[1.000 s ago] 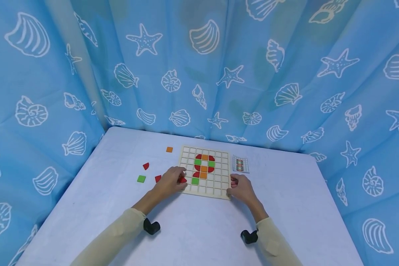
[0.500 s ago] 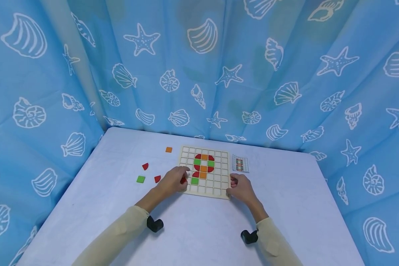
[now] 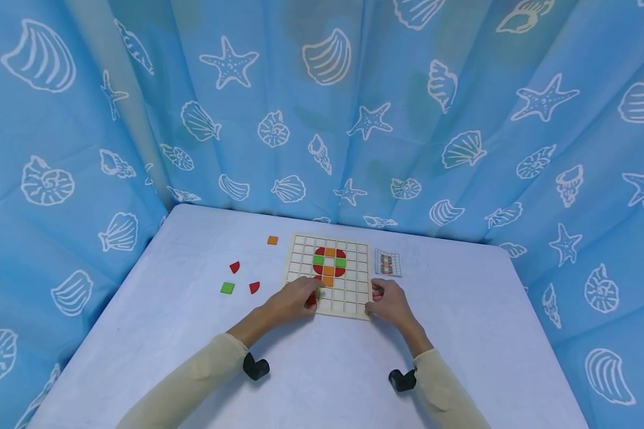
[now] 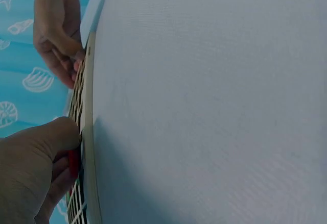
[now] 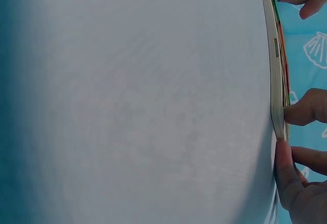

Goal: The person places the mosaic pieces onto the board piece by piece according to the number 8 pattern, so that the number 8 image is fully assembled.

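Observation:
A cream grid board (image 3: 349,300) lies on the white table, with red, orange and green tiles set in its middle squares. My left hand (image 3: 294,299) is over the board's lower left part and pinches a red tile (image 4: 74,163) between thumb and fingers, close above the grid. That hand covers part of the tile and several squares below. At the board's near right corner, my right hand (image 3: 390,302) holds the edge, thumb (image 5: 284,155) against the corner and a finger on the top face.
Left of the board lie two red quarter-circle tiles (image 3: 254,288), a green square tile (image 3: 228,288) and an orange square tile (image 3: 272,241). A small pattern card (image 3: 388,263) sits to the board's right. Blue shell-print curtains (image 3: 322,119) hang round the table.
My left hand has moved right with the red tile, from the board's left edge to over its lower left squares. My right hand has stayed at the corner.

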Available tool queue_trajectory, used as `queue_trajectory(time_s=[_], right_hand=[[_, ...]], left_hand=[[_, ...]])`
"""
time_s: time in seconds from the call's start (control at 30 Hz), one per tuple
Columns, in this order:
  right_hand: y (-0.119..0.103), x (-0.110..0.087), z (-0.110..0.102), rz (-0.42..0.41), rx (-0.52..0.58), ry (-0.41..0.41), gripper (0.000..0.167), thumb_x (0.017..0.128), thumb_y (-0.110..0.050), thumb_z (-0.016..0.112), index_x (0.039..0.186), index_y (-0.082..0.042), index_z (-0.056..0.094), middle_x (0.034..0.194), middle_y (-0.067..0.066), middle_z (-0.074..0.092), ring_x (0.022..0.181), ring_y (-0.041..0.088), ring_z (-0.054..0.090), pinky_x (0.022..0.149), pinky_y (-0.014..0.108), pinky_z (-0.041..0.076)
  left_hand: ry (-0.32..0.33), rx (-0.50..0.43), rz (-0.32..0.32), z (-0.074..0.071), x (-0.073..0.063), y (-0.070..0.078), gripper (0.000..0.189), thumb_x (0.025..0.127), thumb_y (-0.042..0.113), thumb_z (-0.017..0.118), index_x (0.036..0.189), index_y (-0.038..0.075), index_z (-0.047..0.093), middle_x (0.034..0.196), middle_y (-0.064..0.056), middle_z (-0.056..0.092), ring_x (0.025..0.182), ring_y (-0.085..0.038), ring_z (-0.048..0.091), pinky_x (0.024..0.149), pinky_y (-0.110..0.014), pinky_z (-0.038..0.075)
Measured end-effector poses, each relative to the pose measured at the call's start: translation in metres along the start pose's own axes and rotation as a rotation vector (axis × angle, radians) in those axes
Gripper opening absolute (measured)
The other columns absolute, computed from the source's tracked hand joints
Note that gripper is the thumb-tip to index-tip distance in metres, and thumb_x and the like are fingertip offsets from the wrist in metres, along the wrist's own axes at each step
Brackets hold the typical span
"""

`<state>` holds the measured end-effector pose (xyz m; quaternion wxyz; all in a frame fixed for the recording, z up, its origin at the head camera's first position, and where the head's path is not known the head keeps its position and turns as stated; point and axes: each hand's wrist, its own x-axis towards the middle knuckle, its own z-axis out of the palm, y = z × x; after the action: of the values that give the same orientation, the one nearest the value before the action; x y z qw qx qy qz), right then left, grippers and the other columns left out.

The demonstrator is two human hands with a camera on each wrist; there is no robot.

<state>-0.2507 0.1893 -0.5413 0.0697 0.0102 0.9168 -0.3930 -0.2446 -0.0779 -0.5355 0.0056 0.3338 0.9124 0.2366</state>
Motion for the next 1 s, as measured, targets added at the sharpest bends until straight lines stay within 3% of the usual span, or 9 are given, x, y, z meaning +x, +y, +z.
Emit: queue_trajectory(time_s=[0.27, 0.5, 0.73, 0.83, 1.0], right_hand=[[0.004, 0.001, 0.003, 0.002, -0.011, -0.002, 0.066, 0.073, -0.001, 0.075, 0.134, 0.004, 0.053, 0.101, 0.009, 0.057, 0.09, 0.021, 0.052, 0.075, 0.03, 0.046], [0.001, 0.003, 0.002, 0.007, -0.016, 0.006, 0.066, 0.073, -0.003, 0.075, 0.135, 0.003, 0.053, 0.103, 0.009, 0.056, 0.091, 0.021, 0.052, 0.076, 0.031, 0.047], [0.0, 0.003, 0.0, 0.013, -0.014, -0.002, 0.067, 0.073, -0.003, 0.075, 0.136, 0.004, 0.051, 0.105, 0.01, 0.057, 0.091, 0.022, 0.053, 0.077, 0.031, 0.048], [0.001, 0.002, 0.0, 0.016, -0.012, -0.001, 0.067, 0.074, -0.003, 0.075, 0.136, 0.004, 0.051, 0.106, 0.01, 0.057, 0.092, 0.022, 0.053, 0.078, 0.031, 0.048], [-0.001, 0.001, 0.0, 0.026, -0.009, -0.004, 0.068, 0.073, -0.002, 0.075, 0.136, 0.004, 0.051, 0.107, 0.01, 0.057, 0.092, 0.022, 0.052, 0.077, 0.031, 0.047]], left_hand=[[-0.072, 0.016, 0.018, 0.0, 0.001, 0.0, 0.055, 0.085, 0.016, 0.075, 0.135, 0.012, 0.053, 0.109, 0.005, 0.063, 0.1, -0.01, 0.055, 0.091, -0.023, 0.049], [-0.03, -0.044, 0.022, -0.005, -0.002, -0.003, 0.053, 0.086, 0.016, 0.075, 0.134, 0.012, 0.055, 0.107, 0.004, 0.064, 0.099, -0.01, 0.057, 0.089, -0.024, 0.05], [-0.009, -0.033, 0.024, -0.003, 0.0, -0.005, 0.049, 0.085, 0.018, 0.076, 0.13, 0.01, 0.057, 0.105, 0.002, 0.063, 0.097, -0.012, 0.056, 0.087, -0.022, 0.05], [0.007, -0.022, -0.002, -0.005, 0.0, -0.005, 0.049, 0.085, 0.021, 0.077, 0.129, 0.01, 0.058, 0.108, 0.001, 0.063, 0.1, -0.012, 0.056, 0.089, -0.024, 0.05], [0.009, -0.071, -0.103, -0.019, -0.007, -0.012, 0.046, 0.088, 0.028, 0.073, 0.129, 0.012, 0.061, 0.106, 0.004, 0.063, 0.1, -0.01, 0.055, 0.09, -0.029, 0.051]])
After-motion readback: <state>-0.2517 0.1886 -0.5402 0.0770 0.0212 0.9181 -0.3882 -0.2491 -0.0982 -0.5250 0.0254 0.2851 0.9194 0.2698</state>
